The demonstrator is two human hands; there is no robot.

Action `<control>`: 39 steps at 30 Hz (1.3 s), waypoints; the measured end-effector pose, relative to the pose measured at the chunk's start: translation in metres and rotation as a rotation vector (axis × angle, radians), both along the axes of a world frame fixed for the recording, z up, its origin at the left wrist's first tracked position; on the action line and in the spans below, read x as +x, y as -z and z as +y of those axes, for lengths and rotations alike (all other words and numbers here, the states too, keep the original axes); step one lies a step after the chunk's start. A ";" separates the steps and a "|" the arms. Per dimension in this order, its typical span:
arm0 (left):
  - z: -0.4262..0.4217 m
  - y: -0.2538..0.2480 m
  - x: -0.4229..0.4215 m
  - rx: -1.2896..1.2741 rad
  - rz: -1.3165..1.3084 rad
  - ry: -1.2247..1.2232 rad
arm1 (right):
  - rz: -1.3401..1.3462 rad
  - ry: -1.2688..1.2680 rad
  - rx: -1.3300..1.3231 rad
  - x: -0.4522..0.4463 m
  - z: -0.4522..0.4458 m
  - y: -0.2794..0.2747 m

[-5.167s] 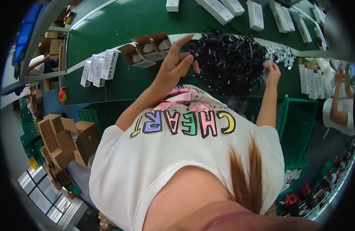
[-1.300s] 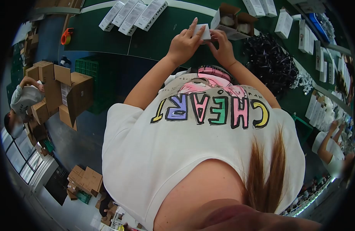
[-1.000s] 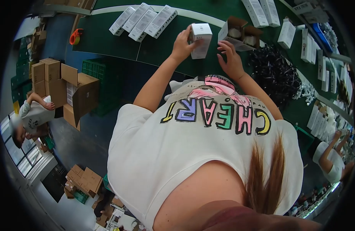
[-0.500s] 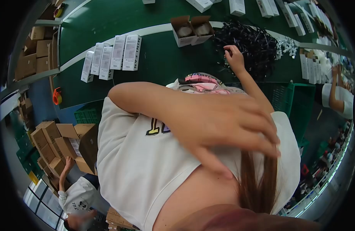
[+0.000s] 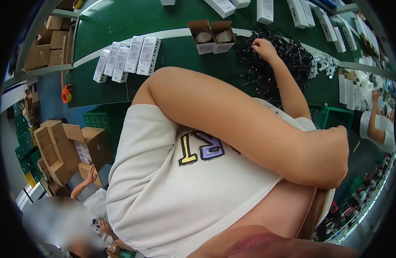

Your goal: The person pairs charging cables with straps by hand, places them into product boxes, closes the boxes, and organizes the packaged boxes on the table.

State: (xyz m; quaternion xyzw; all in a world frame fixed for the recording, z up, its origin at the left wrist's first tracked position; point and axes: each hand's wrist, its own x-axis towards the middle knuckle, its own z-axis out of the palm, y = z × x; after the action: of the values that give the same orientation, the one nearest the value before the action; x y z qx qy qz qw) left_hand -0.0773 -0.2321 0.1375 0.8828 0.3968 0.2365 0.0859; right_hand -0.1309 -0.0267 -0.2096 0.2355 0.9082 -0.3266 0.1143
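Note:
My right hand (image 5: 265, 49) is at the upper left edge of a pile of shiny black strips (image 5: 288, 58) on the green table. Its fingers are curled together, and whatever they may hold is too small to make out. My left arm crosses my chest, with the left hand (image 5: 331, 157) bent over near my right shoulder. That hand's fingers are turned away and hidden. Long brown hair (image 5: 308, 215) hangs just below it. Two open small brown boxes (image 5: 224, 36) with round contents stand left of the pile.
White printed boxes (image 5: 148, 56) lie in a row at left, near an orange tape dispenser (image 5: 67, 93). Silver strips (image 5: 322, 63) adjoin the black pile. Green crates (image 5: 335, 116) stand below the table edge. Co-workers are at lower left beside cartons (image 5: 97, 146) and at far right.
My left hand has swept right, from in front of my chest to my right shoulder, and has bent over. The hair has shifted right. My right hand stays by the black strips, fingers more curled.

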 end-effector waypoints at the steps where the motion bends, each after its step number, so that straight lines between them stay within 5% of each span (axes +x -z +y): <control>1: 0.008 -0.002 0.002 0.139 -0.067 0.058 | -0.022 0.033 -0.145 -0.003 0.005 -0.005; 7: 0.000 0.015 -0.003 0.262 -0.326 0.037 | -0.250 -0.077 -0.598 -0.012 0.038 -0.011; 11: -0.006 0.045 -0.026 0.372 -0.509 0.143 | 0.111 -0.059 -0.520 0.002 0.047 -0.075; 15: 0.002 0.138 -0.108 0.280 -0.642 -0.876 | 0.519 -0.078 -0.521 0.024 0.021 -0.193; 19: 0.052 0.130 -0.130 0.350 -0.328 -0.779 | 0.651 -0.283 -0.432 0.033 0.030 -0.256; 21: 0.055 0.121 -0.141 -0.255 -0.801 -0.496 | 0.961 0.086 -0.542 0.040 0.095 -0.231; 23: 0.038 0.121 -0.145 0.016 -1.068 -0.666 | 0.935 0.079 -0.532 0.048 0.099 -0.237; 27: 0.030 0.083 -0.137 0.373 -0.609 -0.792 | 0.787 0.008 -0.524 0.052 0.100 -0.247; 31: 0.018 0.053 -0.118 -0.227 -0.431 -1.037 | 0.635 -0.086 -0.505 0.069 0.108 -0.253; 32: 0.004 0.059 -0.127 -0.100 -0.312 -1.049 | 0.593 -0.111 -0.505 0.067 0.077 -0.263; 35: -0.057 0.079 -0.162 0.232 -0.767 -0.824 | 0.462 -0.205 -0.512 0.056 0.018 -0.283; 36: -0.067 0.081 -0.160 0.415 -0.896 -0.921 | 0.422 -0.234 -0.513 0.050 0.014 -0.284; 38: -0.108 0.091 -0.170 0.445 -0.733 -1.302 | 0.463 -0.269 -0.543 0.038 0.025 -0.288; 39: -0.127 0.094 -0.177 0.171 -0.590 -1.423 | 0.502 -0.300 -0.566 0.036 0.030 -0.291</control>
State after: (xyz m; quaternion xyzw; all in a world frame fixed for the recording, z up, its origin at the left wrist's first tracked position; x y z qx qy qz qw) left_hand -0.2540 -0.3593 0.0432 0.3194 0.8094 0.4899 -0.0530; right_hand -0.0947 0.0029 0.0810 -0.0275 0.8064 -0.5907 -0.0045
